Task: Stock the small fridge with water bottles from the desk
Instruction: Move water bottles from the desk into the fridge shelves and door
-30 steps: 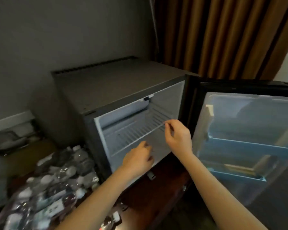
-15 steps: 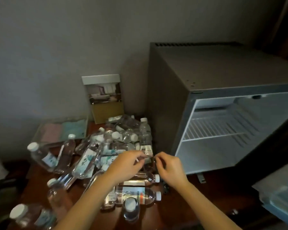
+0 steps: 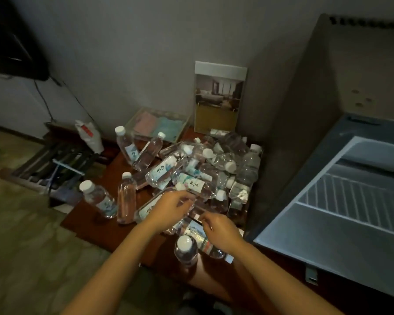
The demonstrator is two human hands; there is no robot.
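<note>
Several clear water bottles (image 3: 198,169) with white caps lie heaped on the dark wooden desk (image 3: 105,185), left of the small grey fridge (image 3: 328,114). A few more stand upright at the pile's left edge and one (image 3: 185,248) stands near the desk's front edge. My left hand (image 3: 172,209) lies on a bottle (image 3: 146,211) at the front of the pile, fingers curled over it. My right hand (image 3: 222,227) hovers just right of it, above another lying bottle (image 3: 196,230), fingers loosely curled and holding nothing. The fridge's open interior (image 3: 341,201) shows a wire shelf with nothing on it.
A framed room photo (image 3: 218,98) leans on the wall behind the pile. A clear tray (image 3: 159,123) with pink and teal cloths sits to its left. A low rack (image 3: 55,169) with a white bag stands on the carpet left of the desk.
My view swung left from the open fridge to the bottle pile. Both hands left the fridge shelf and came down over the front bottles; my left hand now lies on one.
</note>
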